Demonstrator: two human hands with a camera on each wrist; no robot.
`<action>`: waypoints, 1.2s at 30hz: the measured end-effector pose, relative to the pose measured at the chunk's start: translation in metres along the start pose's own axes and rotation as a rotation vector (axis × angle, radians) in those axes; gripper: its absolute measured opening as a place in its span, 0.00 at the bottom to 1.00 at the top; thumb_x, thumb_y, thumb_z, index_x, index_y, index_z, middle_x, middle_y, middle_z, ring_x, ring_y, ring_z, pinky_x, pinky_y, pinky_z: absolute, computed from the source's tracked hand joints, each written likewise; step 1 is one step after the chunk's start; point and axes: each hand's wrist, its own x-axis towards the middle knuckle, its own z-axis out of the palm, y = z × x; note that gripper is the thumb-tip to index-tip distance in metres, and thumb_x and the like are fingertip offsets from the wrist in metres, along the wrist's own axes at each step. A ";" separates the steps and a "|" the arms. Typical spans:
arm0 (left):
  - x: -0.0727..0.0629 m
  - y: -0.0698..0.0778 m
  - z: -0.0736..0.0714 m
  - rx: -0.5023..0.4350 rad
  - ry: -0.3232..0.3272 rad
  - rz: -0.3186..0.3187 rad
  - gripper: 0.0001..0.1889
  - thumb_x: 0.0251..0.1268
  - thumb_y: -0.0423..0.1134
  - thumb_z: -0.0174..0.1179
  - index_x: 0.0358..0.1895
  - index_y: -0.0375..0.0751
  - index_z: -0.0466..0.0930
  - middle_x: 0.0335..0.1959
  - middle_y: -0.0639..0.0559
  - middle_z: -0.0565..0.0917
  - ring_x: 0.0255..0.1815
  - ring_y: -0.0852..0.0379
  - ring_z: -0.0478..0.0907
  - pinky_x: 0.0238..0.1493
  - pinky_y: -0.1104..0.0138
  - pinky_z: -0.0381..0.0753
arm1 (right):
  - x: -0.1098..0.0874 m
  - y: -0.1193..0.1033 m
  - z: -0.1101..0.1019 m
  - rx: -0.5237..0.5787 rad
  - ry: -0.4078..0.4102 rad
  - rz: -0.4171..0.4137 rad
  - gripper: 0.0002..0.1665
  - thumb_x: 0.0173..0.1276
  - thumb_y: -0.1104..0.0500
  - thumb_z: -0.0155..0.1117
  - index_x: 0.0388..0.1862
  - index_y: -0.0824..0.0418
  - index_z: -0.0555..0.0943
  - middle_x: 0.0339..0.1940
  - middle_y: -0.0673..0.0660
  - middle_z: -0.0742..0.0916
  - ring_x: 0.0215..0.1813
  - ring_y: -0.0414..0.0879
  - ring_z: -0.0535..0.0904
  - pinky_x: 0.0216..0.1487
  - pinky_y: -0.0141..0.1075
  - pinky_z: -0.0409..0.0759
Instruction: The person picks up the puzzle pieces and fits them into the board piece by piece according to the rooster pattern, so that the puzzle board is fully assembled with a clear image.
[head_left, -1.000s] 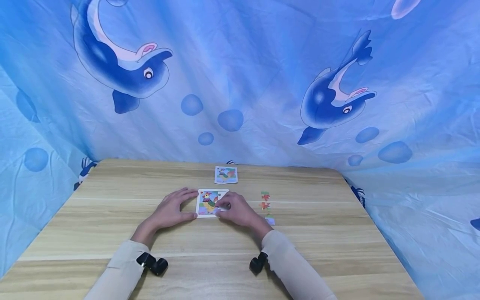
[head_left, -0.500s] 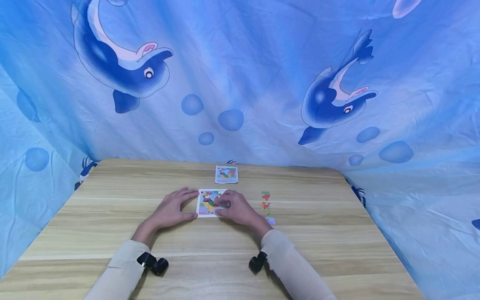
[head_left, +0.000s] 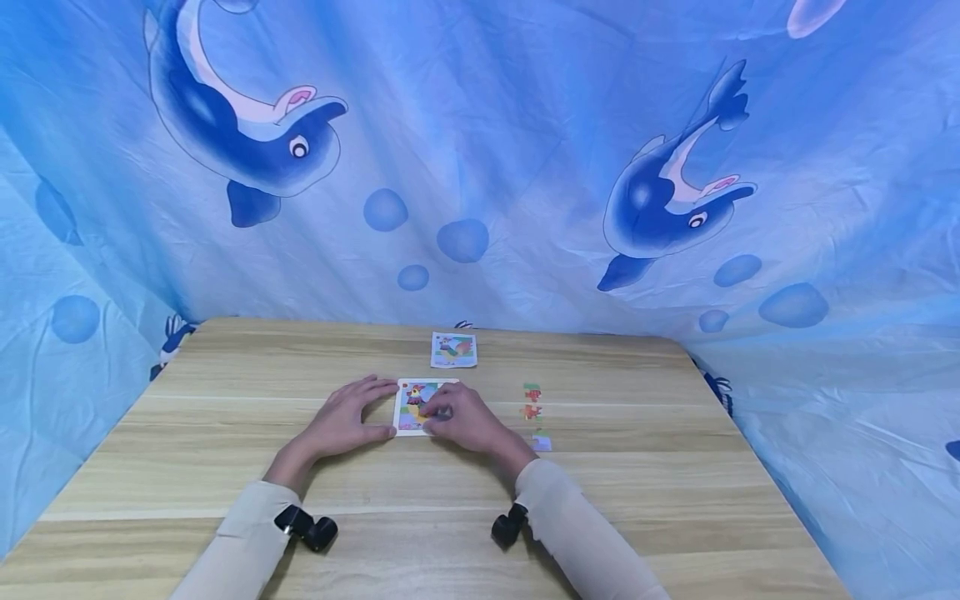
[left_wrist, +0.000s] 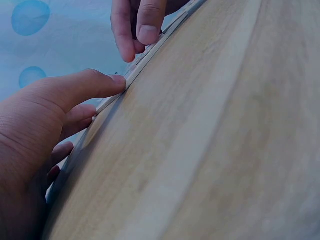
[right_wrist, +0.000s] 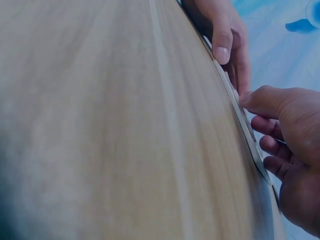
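A white-bordered jigsaw puzzle board (head_left: 402, 432) with a rooster picture lies on the table between both hands. My left hand (head_left: 347, 421) rests at its left edge, thumb by the near corner and forefinger by the far one, fingers fairly straight. In the left wrist view the left thumb (left_wrist: 107, 85) touches the board's rim. My right hand (head_left: 467, 419) is over the right part of the board, thumb and forefinger tips down on the rooster's body, other fingers curled. I cannot tell whether a piece is between these tips. The hand covers the board's right side.
Several loose puzzle pieces lie in a column to the right: a red-and-green one (head_left: 532, 393), an orange one (head_left: 532, 412) and a lilac one (head_left: 542, 443). A rooster picture card (head_left: 453, 350) lies behind the board. A blue dolphin-print cloth (head_left: 517, 150) hangs beyond the wooden table (head_left: 405, 525).
My right hand has shifted slightly left across the board, its fingertips now nearer the rooster's middle. The left hand, board and loose pieces stay in place.
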 end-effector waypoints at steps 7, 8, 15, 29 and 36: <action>0.000 0.000 -0.001 0.004 0.002 -0.003 0.40 0.58 0.55 0.70 0.74 0.45 0.73 0.77 0.44 0.72 0.81 0.33 0.59 0.76 0.30 0.55 | 0.002 -0.002 0.000 -0.035 0.002 -0.019 0.11 0.66 0.59 0.74 0.47 0.56 0.92 0.46 0.50 0.89 0.49 0.41 0.80 0.52 0.30 0.79; 0.000 0.000 -0.001 0.006 0.002 -0.002 0.40 0.58 0.55 0.70 0.74 0.46 0.73 0.77 0.44 0.72 0.81 0.33 0.59 0.76 0.30 0.55 | 0.002 -0.002 0.000 -0.037 0.001 -0.018 0.11 0.66 0.59 0.74 0.47 0.56 0.92 0.45 0.50 0.89 0.49 0.41 0.79 0.51 0.30 0.79; 0.001 0.001 -0.001 0.011 0.006 0.004 0.39 0.58 0.55 0.70 0.74 0.45 0.73 0.77 0.44 0.72 0.81 0.33 0.60 0.76 0.30 0.55 | 0.002 -0.001 -0.001 -0.056 -0.005 -0.021 0.11 0.67 0.59 0.73 0.47 0.56 0.92 0.46 0.50 0.89 0.49 0.41 0.80 0.52 0.30 0.78; 0.001 -0.002 0.002 0.015 0.011 0.010 0.39 0.58 0.56 0.71 0.73 0.46 0.74 0.77 0.44 0.72 0.81 0.33 0.60 0.76 0.30 0.55 | -0.002 -0.001 -0.004 -0.032 -0.020 0.006 0.11 0.69 0.59 0.71 0.49 0.55 0.91 0.48 0.50 0.88 0.52 0.41 0.81 0.62 0.38 0.79; -0.001 0.001 0.001 0.014 0.010 0.009 0.39 0.58 0.56 0.70 0.73 0.46 0.74 0.77 0.42 0.72 0.81 0.32 0.60 0.76 0.29 0.55 | -0.020 0.018 -0.028 0.019 0.040 0.075 0.13 0.69 0.59 0.70 0.52 0.56 0.89 0.48 0.49 0.86 0.50 0.43 0.80 0.51 0.34 0.82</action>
